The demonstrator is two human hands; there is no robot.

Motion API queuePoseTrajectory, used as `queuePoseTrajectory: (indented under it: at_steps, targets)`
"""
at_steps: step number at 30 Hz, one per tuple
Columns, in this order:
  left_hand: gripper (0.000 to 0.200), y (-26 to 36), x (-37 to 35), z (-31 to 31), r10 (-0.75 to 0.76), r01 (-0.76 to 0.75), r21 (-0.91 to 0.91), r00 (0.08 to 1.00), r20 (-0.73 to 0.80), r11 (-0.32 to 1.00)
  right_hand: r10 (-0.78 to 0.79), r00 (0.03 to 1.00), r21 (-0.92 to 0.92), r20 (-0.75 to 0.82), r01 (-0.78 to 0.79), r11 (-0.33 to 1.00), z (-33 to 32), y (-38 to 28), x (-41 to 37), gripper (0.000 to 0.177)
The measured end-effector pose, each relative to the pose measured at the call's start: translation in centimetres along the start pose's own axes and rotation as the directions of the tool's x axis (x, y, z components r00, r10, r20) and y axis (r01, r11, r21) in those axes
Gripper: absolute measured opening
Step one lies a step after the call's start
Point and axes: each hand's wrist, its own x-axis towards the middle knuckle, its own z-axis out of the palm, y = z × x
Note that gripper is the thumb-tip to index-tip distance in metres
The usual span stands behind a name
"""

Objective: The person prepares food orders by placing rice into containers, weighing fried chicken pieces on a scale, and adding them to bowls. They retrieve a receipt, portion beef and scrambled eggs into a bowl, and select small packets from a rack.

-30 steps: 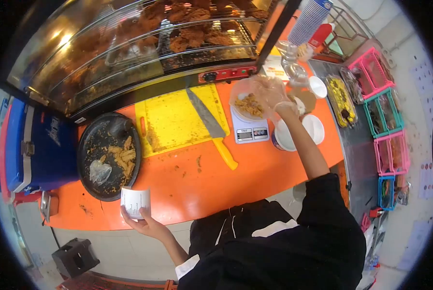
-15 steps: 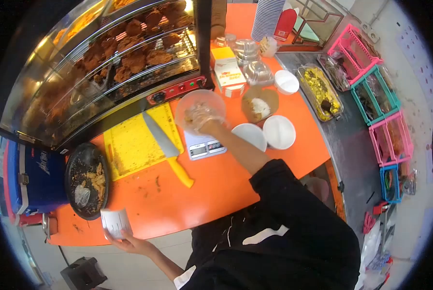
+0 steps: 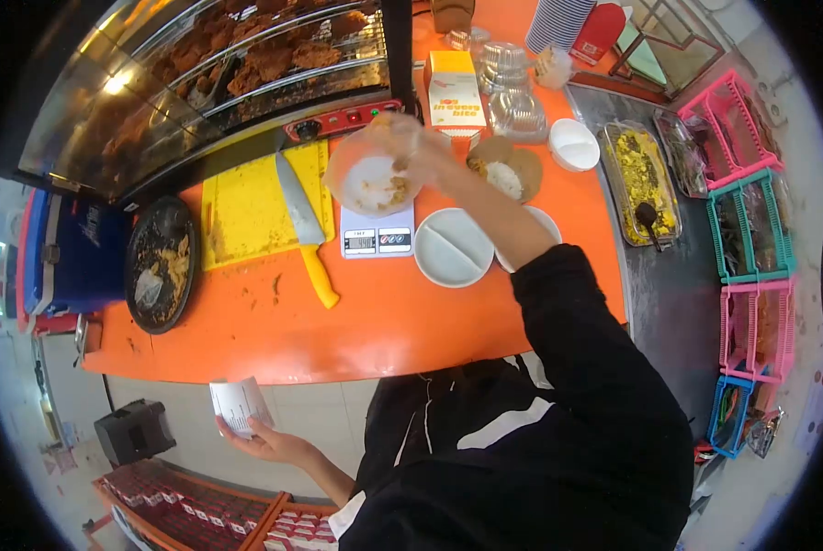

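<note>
A white printed paper cup (image 3: 239, 405) is in my left hand (image 3: 269, 444), held just off the front edge of the orange table (image 3: 356, 340). My right hand (image 3: 413, 151), in a clear glove, is over the right rim of a translucent bowl (image 3: 372, 184); its fingers are blurred and curled, and what they hold cannot be made out. White and brown food lies in the bowl, which stands on a digital scale (image 3: 377, 238). Right of the scale sit a divided white bowl (image 3: 454, 248) and a brown paper holder with rice (image 3: 505, 179).
A knife (image 3: 303, 216) lies on a yellow cutting board (image 3: 237, 216). At the left is a black pan (image 3: 162, 266), behind them a glass food warmer (image 3: 246, 73). A tray of yellow food (image 3: 636, 174) and coloured baskets (image 3: 751, 230) stand at the right.
My right hand has risen out of the bowl to its right rim. The view has shifted, and more floor shows around my left hand, which still holds the cup.
</note>
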Motion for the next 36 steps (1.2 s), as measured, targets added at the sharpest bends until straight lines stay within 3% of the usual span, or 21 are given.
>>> queuePoseTrajectory:
  at_steps: [1, 5, 7, 9, 10, 11, 12, 14, 15, 17, 21, 23, 24, 26, 27, 29, 33, 35, 36]
  targets:
    - [0.046, -0.2, 0.1, 0.1, -0.006, 0.006, 0.006, 1.0, 0.0, 1.0, -0.017, 1.0, 0.187, 0.004, 0.016, 0.982, -0.7, -1.5, -0.7, 0.043]
    - [0.047, 0.1, 0.7, 1.6, -0.021, 0.026, -0.082, 0.998, 0.06, 0.996, -0.023, 0.999, 0.276, -0.042, 0.034, 0.961, -3.1, -3.3, -2.5, 0.042]
    - [0.047, 0.3, 0.7, 2.5, -0.039, 0.05, -0.137, 0.996, 0.084, 0.989, 0.167, 0.981, -0.175, -0.096, -0.182, 0.968, -1.6, -6.3, -9.1, 0.033]
    - [0.048, 0.6, 0.7, 3.5, -0.056, 0.102, -0.248, 0.981, 0.186, 0.963, 0.386, 0.89, -0.138, -0.244, -0.426, 0.894, 1.1, -4.5, -11.9, 0.027]
    - [0.048, 0.9, 0.5, 4.1, -0.067, 0.113, -0.254, 0.981, 0.184, 0.96, -0.068, 0.974, -0.488, -0.215, -0.046, 0.872, 1.1, 0.5, -12.9, 0.028]
    - [0.049, 1.6, 0.5, 4.5, -0.047, 0.102, -0.233, 0.972, 0.23, 0.967, -0.478, 0.878, -0.742, -0.026, 0.303, 0.598, 0.8, 5.2, -13.6, 0.029]
    - [0.049, 2.0, 0.5, 4.8, -0.027, 0.088, -0.208, 0.96, 0.277, 0.974, -0.475, 0.879, -0.743, -0.026, 0.301, 0.598, 1.3, 5.8, -14.1, 0.029]
    - [0.049, 2.2, 0.4, 4.9, -0.001, 0.08, -0.246, 0.953, 0.305, 0.966, -0.498, 0.866, -0.943, 0.053, 0.207, 0.259, 2.0, 7.0, -14.8, 0.036]
    - [0.049, 2.3, 0.5, 5.0, 0.027, 0.072, -0.286, 0.945, 0.327, 0.955, -0.501, 0.864, -0.944, 0.049, 0.205, 0.261, 2.4, 7.2, -14.9, 0.036]
    - [0.049, 1.9, 0.6, 4.9, 0.049, 0.048, -0.275, 0.941, 0.335, 0.96, -0.399, 0.916, -0.989, -0.04, 0.02, 0.145, 3.1, 7.4, -15.2, 0.039]
    - [0.05, 1.3, 0.9, 4.5, 0.062, 0.041, -0.279, 0.935, 0.35, 0.959, -0.265, 0.947, -0.983, -0.18, -0.16, 0.095, 4.2, 3.0, -17.1, 0.044]
    - [0.05, 1.0, 1.1, 4.5, 0.063, 0.042, -0.282, 0.933, 0.355, 0.958, -0.19, 0.982, -0.944, 0.011, -0.052, -0.325, 3.8, 2.8, -17.7, 0.044]
    - [0.049, 0.9, 1.1, 4.5, 0.063, 0.044, -0.282, 0.931, 0.359, 0.958, -0.187, 0.982, -0.943, 0.011, -0.052, -0.328, 3.7, 3.6, -17.7, 0.044]
    - [0.049, 1.0, 1.2, 4.7, 0.057, 0.051, -0.281, 0.929, 0.364, 0.958, -0.467, 0.87, -0.984, -0.158, -0.101, 0.146, 3.5, 6.1, -17.7, 0.044]
    - [0.048, 1.0, 1.3, 4.8, 0.059, 0.051, -0.283, 0.928, 0.367, 0.958, -0.463, 0.873, -0.985, -0.154, -0.098, 0.144, 3.6, 6.0, -17.9, 0.044]
    - [0.048, 0.9, 1.4, 5.1, 0.048, 0.082, -0.31, 0.919, 0.391, 0.947, -0.417, 0.896, -0.95, -0.151, -0.015, 0.312, 3.6, 5.5, -18.4, 0.048]
    - [0.049, 1.8, 1.3, 6.0, 0.05, 0.11, -0.312, 0.884, 0.464, 0.944, -0.414, 0.91, -0.963, -0.012, 0.101, 0.251, 1.2, 6.4, -18.4, 0.048]
    - [0.049, 1.7, 1.2, 6.3, 0.064, 0.107, -0.324, 0.878, 0.475, 0.94, -0.362, 0.932, -0.912, -0.036, 0.118, 0.393, 1.0, 5.4, -18.7, 0.044]
    - [0.049, 1.6, 1.2, 6.5, 0.082, 0.101, -0.341, 0.871, 0.484, 0.935, -0.36, 0.932, -0.912, -0.033, 0.119, 0.392, 0.8, 5.0, -18.7, 0.044]
